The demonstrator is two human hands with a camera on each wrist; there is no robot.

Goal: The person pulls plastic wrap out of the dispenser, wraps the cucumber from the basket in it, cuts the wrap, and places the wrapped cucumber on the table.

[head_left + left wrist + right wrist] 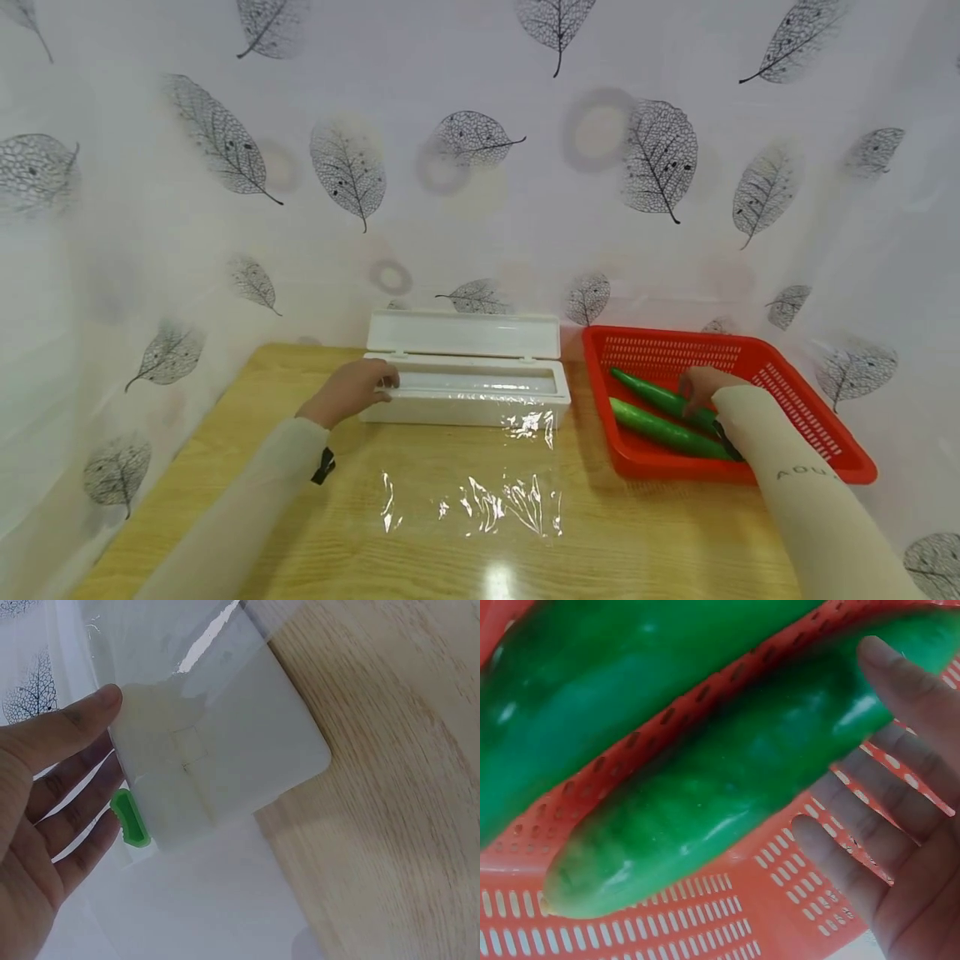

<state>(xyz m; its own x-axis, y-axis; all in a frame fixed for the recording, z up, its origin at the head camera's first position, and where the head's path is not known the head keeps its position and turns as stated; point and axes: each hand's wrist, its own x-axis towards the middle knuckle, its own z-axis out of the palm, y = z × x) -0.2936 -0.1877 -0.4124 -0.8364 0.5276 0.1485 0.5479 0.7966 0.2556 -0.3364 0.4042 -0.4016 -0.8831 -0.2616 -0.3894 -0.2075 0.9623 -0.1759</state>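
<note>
Cucumber (651, 393) nearer far edge of basket (675, 471): likely firm, slippery; grasp mid-length; right hand (705, 385) astride, fingers spread, ungripped; left hand (351, 392) loosely curved at box (457, 410), hold unclear

Beyond both the left hand (351, 393) and the right hand (707, 388) hangs a whitish sheet (480, 225), printed with dark skeleton leaves (660, 158) and faint, blurry rings (573, 133); it also runs down to either side of them. Below the hands lies a yellowish wood-grain table (615, 533), and nearer the person than both hands, a bright patch of light (498, 579) glares off its surface.
</note>
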